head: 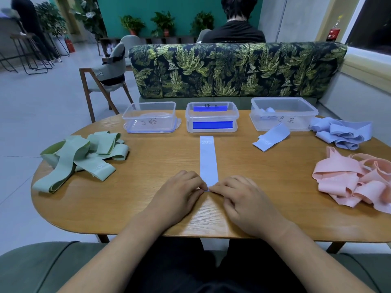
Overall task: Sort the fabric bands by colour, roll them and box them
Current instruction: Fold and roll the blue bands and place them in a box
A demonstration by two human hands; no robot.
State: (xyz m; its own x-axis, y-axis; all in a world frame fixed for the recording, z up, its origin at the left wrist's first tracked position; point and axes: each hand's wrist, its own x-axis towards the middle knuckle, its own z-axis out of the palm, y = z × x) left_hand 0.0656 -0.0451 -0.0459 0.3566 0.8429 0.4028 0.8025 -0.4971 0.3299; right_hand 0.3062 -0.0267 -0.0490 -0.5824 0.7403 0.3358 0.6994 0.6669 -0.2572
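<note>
Oval wooden table (148,208), head view.

- Flat blue band (208,159): lies straight along the table's centre line. Its far end, marked "20", is just short of the middle box; its near end is at the fingertips.
- Left hand (179,193): knuckles up, fingers curled, tips pinching the near end of the flat blue band from the left.
- Right hand (243,199): same posture, fingertips pinching that near end from the right. The two sets of tips almost meet. Cannot tell whether the edge has begun to turn over.
- Green bands (82,157): loose heap, left side of table.
- Blue heap (340,132): far right, just beside the right box.
- Single blue band (270,137): folded, lying just in front of the right box.
- Pink bands (355,182): heap on the near right, running out of view.
- Left box (150,117): clear plastic, handwritten mark on the front.
- Middle box (211,120): clear, with bright blue strips showing at its front and back walls.
- Right box (283,113): clear, holds rolled blue bands (267,113) in its left end.

Beyond the table: leaf-print sofa back (232,68), and a seated person (232,28) facing away.
</note>
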